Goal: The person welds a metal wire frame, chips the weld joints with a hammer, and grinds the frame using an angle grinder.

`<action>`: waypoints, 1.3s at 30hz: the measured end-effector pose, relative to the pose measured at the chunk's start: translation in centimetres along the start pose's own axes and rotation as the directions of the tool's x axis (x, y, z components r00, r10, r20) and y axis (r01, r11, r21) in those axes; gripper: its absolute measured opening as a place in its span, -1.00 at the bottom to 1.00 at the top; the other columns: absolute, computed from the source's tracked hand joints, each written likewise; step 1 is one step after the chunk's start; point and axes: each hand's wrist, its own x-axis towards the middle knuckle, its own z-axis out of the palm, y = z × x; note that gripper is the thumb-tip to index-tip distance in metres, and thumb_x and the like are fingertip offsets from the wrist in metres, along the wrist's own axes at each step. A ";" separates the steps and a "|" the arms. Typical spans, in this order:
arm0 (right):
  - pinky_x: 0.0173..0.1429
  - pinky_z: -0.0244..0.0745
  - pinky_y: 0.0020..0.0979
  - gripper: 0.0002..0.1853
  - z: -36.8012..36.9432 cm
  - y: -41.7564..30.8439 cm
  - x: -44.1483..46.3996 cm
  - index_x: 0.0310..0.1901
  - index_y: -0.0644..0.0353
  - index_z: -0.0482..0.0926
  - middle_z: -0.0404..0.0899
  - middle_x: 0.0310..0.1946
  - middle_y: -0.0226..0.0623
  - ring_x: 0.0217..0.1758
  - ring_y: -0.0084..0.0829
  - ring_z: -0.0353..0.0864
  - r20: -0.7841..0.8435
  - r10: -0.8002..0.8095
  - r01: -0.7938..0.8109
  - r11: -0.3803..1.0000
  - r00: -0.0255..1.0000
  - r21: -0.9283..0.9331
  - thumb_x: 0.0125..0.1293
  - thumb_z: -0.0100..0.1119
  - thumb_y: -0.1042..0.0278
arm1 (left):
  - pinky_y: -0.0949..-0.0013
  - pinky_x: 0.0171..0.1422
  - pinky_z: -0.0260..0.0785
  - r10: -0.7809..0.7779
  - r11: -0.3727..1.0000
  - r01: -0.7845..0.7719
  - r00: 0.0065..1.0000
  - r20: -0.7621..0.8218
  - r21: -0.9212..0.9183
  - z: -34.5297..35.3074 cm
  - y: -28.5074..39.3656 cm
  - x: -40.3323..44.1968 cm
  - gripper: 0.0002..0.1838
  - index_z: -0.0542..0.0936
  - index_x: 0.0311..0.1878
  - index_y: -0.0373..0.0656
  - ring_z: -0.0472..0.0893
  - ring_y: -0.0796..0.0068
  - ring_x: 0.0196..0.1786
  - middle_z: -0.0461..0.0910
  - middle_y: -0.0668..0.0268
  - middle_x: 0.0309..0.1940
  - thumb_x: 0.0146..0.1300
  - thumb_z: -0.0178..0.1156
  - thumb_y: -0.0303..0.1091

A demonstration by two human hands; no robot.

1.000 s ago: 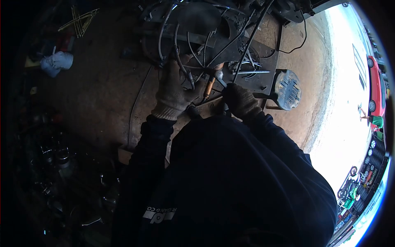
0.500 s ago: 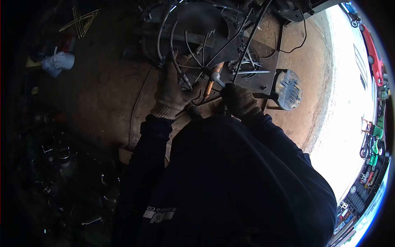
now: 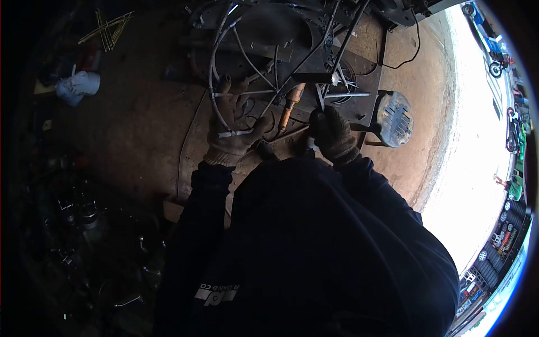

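Note:
My left hand [image 3: 231, 126], in a brown work glove, grips the rim of a round frame of bent metal rods [image 3: 259, 92]. Rods run inward from the curved rim and meet at a point right of the fingers. My right hand [image 3: 334, 133], also gloved, is closed round the metal handle of a hammer [image 3: 313, 78]. The hammer's dark head is raised above that hand, to the right of the frame and apart from it. Between the two hands lies an orange power tool [image 3: 292, 102], its far end partly hidden by the hammer head.
A dark metal work plate [image 3: 359, 67] with loose rods and wire lies beyond my hands. On the right is a stool with a slotted seat [image 3: 394, 119]. A grey cloth bundle [image 3: 78, 85] and thin brass-coloured rods [image 3: 106, 31] are at left. Metal parts [image 3: 84, 213] crowd the lower left.
The hammer has risen away from the rods, up and to the right, with my right hand. The rod frame has turned and shifted in my left hand, its rim now lower left.

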 end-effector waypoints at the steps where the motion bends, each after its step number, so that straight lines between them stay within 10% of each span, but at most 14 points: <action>1: -0.26 0.49 -0.24 -0.81 0.2 -0.4 -0.3 -0.14 0.24 0.50 0.55 -0.42 -0.14 -0.39 -0.13 0.58 0.000 0.006 -0.006 1.000 1.000 0.003 0.47 0.08 0.28 | 0.00 0.41 0.49 -0.005 1.000 0.005 1.000 0.004 0.000 -0.1 -0.1 -0.1 0.04 -0.02 0.42 -0.45 0.45 -0.05 0.36 0.26 -0.14 0.30 0.18 0.45 -0.08; 7: -0.16 0.53 -0.33 -0.81 0.2 -0.1 0.7 -0.06 0.25 0.54 0.61 -0.32 -0.24 -0.29 -0.26 0.62 0.080 0.314 -0.313 0.950 0.946 -0.026 0.49 0.11 0.30 | 0.05 0.57 0.26 -0.021 0.997 0.026 0.998 0.061 -0.067 -0.3 0.1 -0.4 0.03 -0.08 0.49 -0.34 0.29 0.04 0.50 0.26 -0.10 0.35 0.10 0.42 -0.51; 10: -0.25 0.47 -0.38 -0.80 -0.4 1.2 0.7 -0.07 0.19 0.49 0.50 -0.35 -0.44 -0.33 -0.51 0.53 0.271 -0.661 0.608 0.353 0.700 -0.711 0.50 0.10 0.23 | 0.07 0.58 0.24 -0.063 0.994 0.068 0.996 0.067 -0.085 -0.6 0.1 -0.7 0.03 -0.08 0.49 -0.35 0.28 0.04 0.51 0.26 -0.07 0.34 0.09 0.44 -0.50; 11: -0.21 0.49 -0.34 -0.80 0.1 0.8 -0.1 -0.06 0.20 0.49 0.54 -0.30 -0.38 -0.27 -0.45 0.56 0.008 -0.265 0.251 0.907 0.964 -0.339 0.47 0.13 0.24 | 0.07 0.59 0.24 -0.056 0.996 0.060 0.996 0.066 -0.060 -0.7 0.0 -0.6 0.03 -0.06 0.48 -0.34 0.27 0.05 0.51 0.27 -0.05 0.33 0.08 0.44 -0.49; 13: -0.16 0.51 -0.29 -0.79 0.3 0.7 -0.4 -0.06 0.20 0.49 0.57 -0.25 -0.33 -0.21 -0.39 0.60 0.017 0.281 -0.279 0.939 0.959 0.200 0.44 0.16 0.26 | 0.08 0.59 0.23 -0.048 0.998 0.051 0.997 0.066 -0.039 -0.6 -0.1 -0.6 0.03 -0.05 0.48 -0.34 0.27 0.07 0.51 0.27 -0.04 0.32 0.08 0.45 -0.48; 16: 0.16 0.54 -0.05 -0.58 0.2 3.5 0.2 0.12 0.28 0.54 0.57 0.00 -0.09 0.03 0.03 0.62 0.196 0.236 -0.215 0.969 0.952 -0.126 0.20 0.25 0.49 | 0.09 0.60 0.22 -0.109 0.981 0.115 0.993 0.049 -0.154 -0.6 -0.4 -0.6 0.01 -0.02 0.47 -0.33 0.26 0.11 0.52 0.26 -0.02 0.33 0.08 0.45 -0.48; 19: 0.17 0.53 -0.08 -0.56 -0.2 3.0 -0.2 0.14 0.28 0.52 0.57 -0.01 -0.12 0.07 -0.02 0.60 0.264 -0.368 0.453 0.704 0.891 -0.547 0.19 0.24 0.49 | 0.09 0.60 0.22 -0.143 0.976 0.150 0.988 0.059 -0.156 -0.8 -0.5 -1.2 0.00 0.00 0.47 -0.30 0.26 0.11 0.52 0.24 -0.02 0.36 0.07 0.46 -0.48; 22: 0.19 0.52 -0.07 -0.47 -0.1 0.7 -0.1 0.16 0.31 0.50 0.57 -0.01 -0.12 0.13 -0.03 0.56 0.035 0.228 -0.227 0.973 0.973 -0.039 0.10 0.27 0.45 | 0.06 0.59 0.23 -0.095 0.981 0.102 0.994 0.046 -0.163 -0.9 -0.5 -1.2 0.00 0.01 0.48 -0.26 0.27 0.10 0.51 0.23 -0.01 0.38 0.07 0.46 -0.48; 24: 0.19 0.51 -0.06 -0.37 -0.1 3.2 1.1 0.21 0.30 0.47 0.57 -0.02 -0.10 0.16 0.00 0.53 0.455 -0.045 0.364 0.672 0.889 -0.645 0.02 0.30 0.42 | 0.05 0.59 0.25 -0.026 0.995 0.029 0.999 0.039 -0.091 -0.9 -0.7 -0.8 -0.02 0.02 0.48 -0.24 0.27 0.10 0.52 0.23 0.00 0.39 0.08 0.44 -0.50; 28: 0.20 0.50 -0.04 -0.39 0.0 3.7 -0.4 0.19 0.30 0.49 0.58 -0.04 -0.11 0.16 0.02 0.53 0.272 -0.521 0.546 0.494 0.809 -0.677 0.02 0.31 0.43 | 0.05 0.58 0.26 -0.081 0.992 0.087 0.994 0.074 -0.092 -1.5 0.0 -0.9 -0.05 0.03 0.47 -0.25 0.26 0.09 0.52 0.21 0.00 0.40 0.10 0.41 -0.53; 30: 0.23 0.49 -0.01 -0.41 0.7 3.6 -0.8 0.18 0.31 0.50 0.58 -0.03 -0.12 0.17 0.05 0.52 0.041 -0.123 0.130 0.962 0.992 -0.240 0.03 0.31 0.43 | 0.05 0.57 0.27 -0.177 0.978 0.188 0.978 0.113 -0.092 -1.7 0.5 -0.6 -0.07 0.06 0.46 -0.27 0.24 0.07 0.53 0.20 0.00 0.41 0.10 0.41 -0.56; 34: 0.26 0.47 0.02 -0.44 -0.3 3.3 0.5 0.16 0.33 0.51 0.58 0.02 -0.12 0.18 0.09 0.52 0.406 -0.174 0.398 0.718 0.897 -0.571 0.05 0.31 0.43 | 0.05 0.57 0.27 -0.063 0.972 0.067 0.998 0.024 -0.225 -1.2 -1.0 -1.0 -0.07 0.07 0.46 -0.27 0.24 0.07 0.53 0.19 0.00 0.41 0.08 0.42 -0.56; 37: 0.27 0.47 0.01 -0.49 0.8 2.3 -0.2 0.13 0.28 0.53 0.58 0.02 -0.09 0.18 0.08 0.52 0.028 0.251 -0.251 0.945 0.968 0.208 0.08 0.29 0.43 | -0.01 0.55 0.24 -0.117 0.985 0.127 0.989 0.093 -0.118 -1.5 -1.2 -1.3 0.02 0.01 0.47 -0.22 0.27 0.03 0.49 0.23 0.01 0.34 0.09 0.51 -0.33; 39: 0.25 0.48 0.00 -0.53 0.4 1.5 0.4 0.08 0.27 0.55 0.57 0.00 -0.09 0.17 0.07 0.53 0.101 0.283 -0.285 0.958 0.954 0.015 0.06 0.30 0.45 | 0.03 0.55 0.24 -0.090 0.978 0.089 0.996 0.008 -0.189 -0.9 -1.5 -1.7 0.05 -0.01 0.48 -0.20 0.25 0.06 0.50 0.23 0.04 0.34 0.08 0.52 -0.32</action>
